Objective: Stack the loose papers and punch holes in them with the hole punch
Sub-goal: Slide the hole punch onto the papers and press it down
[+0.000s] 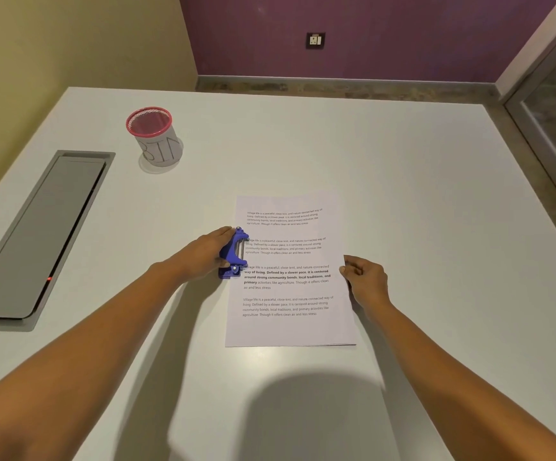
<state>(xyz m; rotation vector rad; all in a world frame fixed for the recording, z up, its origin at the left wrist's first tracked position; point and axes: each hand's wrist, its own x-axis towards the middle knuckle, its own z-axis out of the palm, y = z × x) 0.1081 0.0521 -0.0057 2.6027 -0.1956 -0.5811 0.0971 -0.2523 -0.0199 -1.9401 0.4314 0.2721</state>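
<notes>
The left hand (205, 252) gripped the blue hole punch (233, 254) at the left edge of the papers (289, 294). The right hand (366, 277) pinched their right edge.

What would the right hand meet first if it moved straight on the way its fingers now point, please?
The right hand seems to pinch the right edge of the papers, its fingers pointing left. Across the sheet, it would probably first meet the hole punch, gripped by the left hand.

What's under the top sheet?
Thin edges of more sheets peek out at the near right corner. Their count and print are covered by the top sheet. All lies on the table.
</notes>
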